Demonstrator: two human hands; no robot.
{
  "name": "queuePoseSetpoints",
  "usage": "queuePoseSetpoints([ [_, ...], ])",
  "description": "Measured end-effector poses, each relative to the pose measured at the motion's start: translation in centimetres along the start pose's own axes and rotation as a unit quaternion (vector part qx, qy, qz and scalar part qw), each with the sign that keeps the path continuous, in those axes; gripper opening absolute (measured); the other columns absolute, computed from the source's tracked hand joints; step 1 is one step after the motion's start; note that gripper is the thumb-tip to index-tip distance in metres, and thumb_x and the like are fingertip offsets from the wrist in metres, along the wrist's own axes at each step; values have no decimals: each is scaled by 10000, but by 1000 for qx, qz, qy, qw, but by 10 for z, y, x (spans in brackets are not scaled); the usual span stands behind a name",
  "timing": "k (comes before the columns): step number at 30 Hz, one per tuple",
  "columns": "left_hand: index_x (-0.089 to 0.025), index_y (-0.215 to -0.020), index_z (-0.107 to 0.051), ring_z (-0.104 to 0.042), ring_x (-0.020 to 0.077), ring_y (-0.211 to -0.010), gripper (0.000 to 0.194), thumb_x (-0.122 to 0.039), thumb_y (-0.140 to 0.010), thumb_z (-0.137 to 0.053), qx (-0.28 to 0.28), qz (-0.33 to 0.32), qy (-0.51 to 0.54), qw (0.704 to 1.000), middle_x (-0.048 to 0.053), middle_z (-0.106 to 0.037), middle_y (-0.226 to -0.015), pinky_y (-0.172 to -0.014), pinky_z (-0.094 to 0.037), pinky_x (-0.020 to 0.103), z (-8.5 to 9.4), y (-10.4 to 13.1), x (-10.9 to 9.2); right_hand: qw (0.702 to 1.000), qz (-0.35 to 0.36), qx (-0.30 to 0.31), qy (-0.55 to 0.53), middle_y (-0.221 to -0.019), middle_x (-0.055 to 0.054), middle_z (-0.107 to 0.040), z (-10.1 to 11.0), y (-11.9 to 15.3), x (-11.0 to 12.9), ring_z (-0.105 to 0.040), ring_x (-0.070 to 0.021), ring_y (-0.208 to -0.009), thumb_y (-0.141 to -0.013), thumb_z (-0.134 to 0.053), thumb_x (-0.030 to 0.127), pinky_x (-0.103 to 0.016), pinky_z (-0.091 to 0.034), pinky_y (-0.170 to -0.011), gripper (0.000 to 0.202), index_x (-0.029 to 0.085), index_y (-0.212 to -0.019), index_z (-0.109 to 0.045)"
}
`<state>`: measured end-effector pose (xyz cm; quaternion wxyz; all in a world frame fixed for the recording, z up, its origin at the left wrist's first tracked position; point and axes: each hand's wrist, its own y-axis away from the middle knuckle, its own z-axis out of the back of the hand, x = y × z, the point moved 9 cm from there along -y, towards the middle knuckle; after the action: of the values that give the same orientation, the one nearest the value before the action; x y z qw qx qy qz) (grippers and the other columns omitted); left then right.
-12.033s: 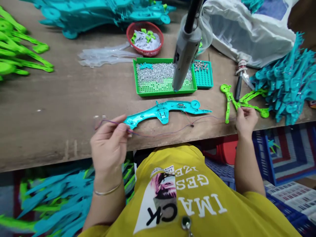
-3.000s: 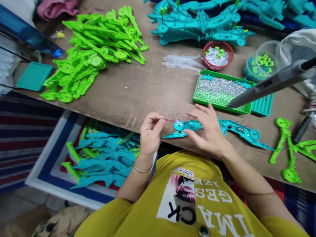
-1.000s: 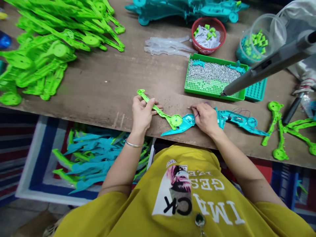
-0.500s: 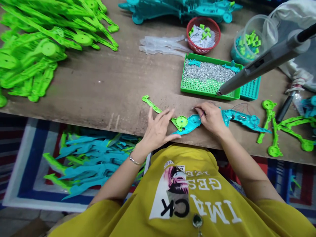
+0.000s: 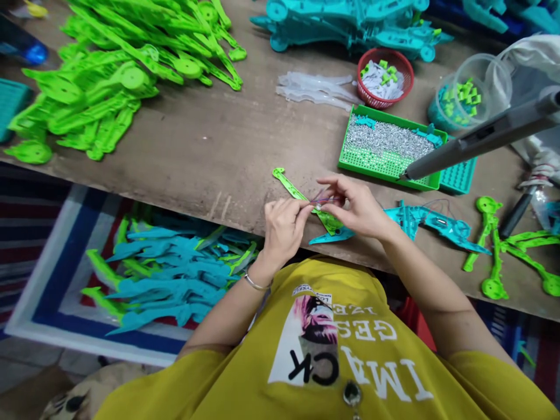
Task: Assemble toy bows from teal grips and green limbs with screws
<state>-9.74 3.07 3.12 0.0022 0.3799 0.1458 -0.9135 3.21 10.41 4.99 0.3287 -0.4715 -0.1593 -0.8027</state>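
Note:
My left hand (image 5: 282, 228) is closed, thumb and fingers pinched together at the end of thin dark wires (image 5: 321, 201). Close against it, my right hand (image 5: 359, 207) has thumb and forefinger curled in a pinch around the same wires. Beneath both hands lies a teal plastic half-shell (image 5: 405, 219) at the table's front edge, its middle covered by my right hand. A bright green plastic arm (image 5: 291, 185) with a round end rests on the shell's left part. The exact spot where the fingers meet the wires is partly hidden.
A grey electric screwdriver (image 5: 472, 137) hangs over a green tray (image 5: 389, 172) of small screws. Green parts (image 5: 131, 76) are heaped at the left. Behind stand a red basket (image 5: 385, 105) and a clear tub (image 5: 459, 116). Teal pieces (image 5: 175, 280) fill a bin below the table.
My left hand has gone from spread open to a pinch. My right hand has moved left, bringing the wires over to it. The view has shifted slightly left.

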Motion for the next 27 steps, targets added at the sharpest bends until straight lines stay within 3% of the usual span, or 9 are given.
queuePoseSetpoints([
  [4,-196,-964,-693,-676,163,-727,233,-362,-1036,-546,-15,101,148,984,5,-751,-813,-727,-459,290,-8,10,19,991,-88,18,-101,-904,-49,-731,-10,-3,-17,-558,-112,-686,-843,-699,338,-252,-460,-643,355,139,-1136,-695],
  [8,-195,-908,-705,-678,195,-800,213,-335,-1015,-586,-54,29,9,998,46,-754,-839,-762,-426,318,-6,12,3,985,-146,28,-89,-696,6,-625,-16,-7,-25,-416,-83,-590,-818,-715,444,-246,-331,-559,323,128,-876,-742],
  [11,-193,-899,-709,-671,209,-783,203,-312,-1013,-591,-57,-8,-67,996,60,-740,-796,-761,-413,339,-7,13,-5,986,-152,40,-61,-639,29,-561,-19,-10,-27,-391,-81,-590,-817,-697,400,-251,-304,-570,268,134,-800,-725],
  [13,-188,-965,-712,-685,212,-794,168,-320,-1002,-615,-40,-3,-58,998,65,-748,-822,-767,-441,338,-8,15,-4,984,-162,51,-45,-609,39,-524,-19,-11,-31,-380,-81,-579,-823,-659,355,-255,-287,-566,226,141,-767,-704],
  [17,-189,-1161,-639,-720,169,-773,196,-297,-1002,-596,-7,92,64,994,45,-764,-919,-768,-535,297,-7,21,15,979,-196,58,-25,-572,51,-481,-16,-8,-40,-356,-83,-556,-811,-628,328,-261,-259,-548,196,151,-739,-672],
  [21,-198,-1189,-531,-727,135,-681,234,-308,-984,-560,17,233,232,944,20,-740,-930,-639,-599,254,-21,33,40,978,-195,67,-5,-586,46,-510,-21,-7,-42,-380,-88,-562,-814,-619,341,-264,-265,-553,206,153,-761,-684],
  [27,-200,-1246,-459,-748,140,-728,374,-334,-930,-609,-4,274,333,902,21,-715,-941,-688,-663,284,-34,34,47,979,-189,66,23,-615,41,-535,-32,-10,-39,-412,-91,-582,-838,-593,328,-265,-290,-584,208,153,-769,-682],
])
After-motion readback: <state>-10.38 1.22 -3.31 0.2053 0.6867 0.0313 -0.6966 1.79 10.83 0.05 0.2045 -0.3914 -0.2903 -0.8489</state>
